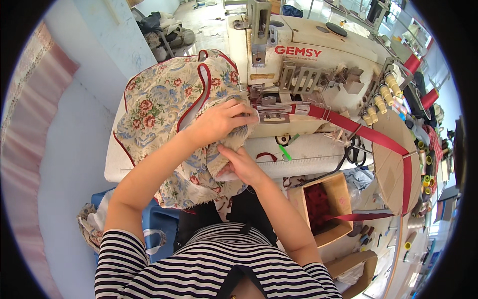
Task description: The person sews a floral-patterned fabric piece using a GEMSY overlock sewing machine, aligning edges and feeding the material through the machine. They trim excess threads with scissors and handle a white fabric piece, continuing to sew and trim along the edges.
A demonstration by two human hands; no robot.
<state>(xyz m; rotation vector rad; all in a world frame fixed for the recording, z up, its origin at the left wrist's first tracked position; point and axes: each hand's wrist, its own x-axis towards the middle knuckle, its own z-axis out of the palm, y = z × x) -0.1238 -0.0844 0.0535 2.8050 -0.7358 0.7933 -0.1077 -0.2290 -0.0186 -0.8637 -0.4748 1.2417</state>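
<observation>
In the head view, the floral cloth (164,97) lies bunched on the left part of the bench (115,167), reaching its left end and spilling over the front edge toward the lap. The left hand (221,121) presses down on it, fingertips just beside the metal guide (274,118) of the sewing machine (318,35). The right hand (241,164), apart from it and nearer the front edge, pinches a fold between thumb and fingers. Overhanging weight could drag the cloth askew, and loose folds could get caught at the guide. Fingertips so close to the guide risk a pinch. The red tape (368,132) passes near the scissors (355,152) toward the bench's right end, and could snag there.
</observation>
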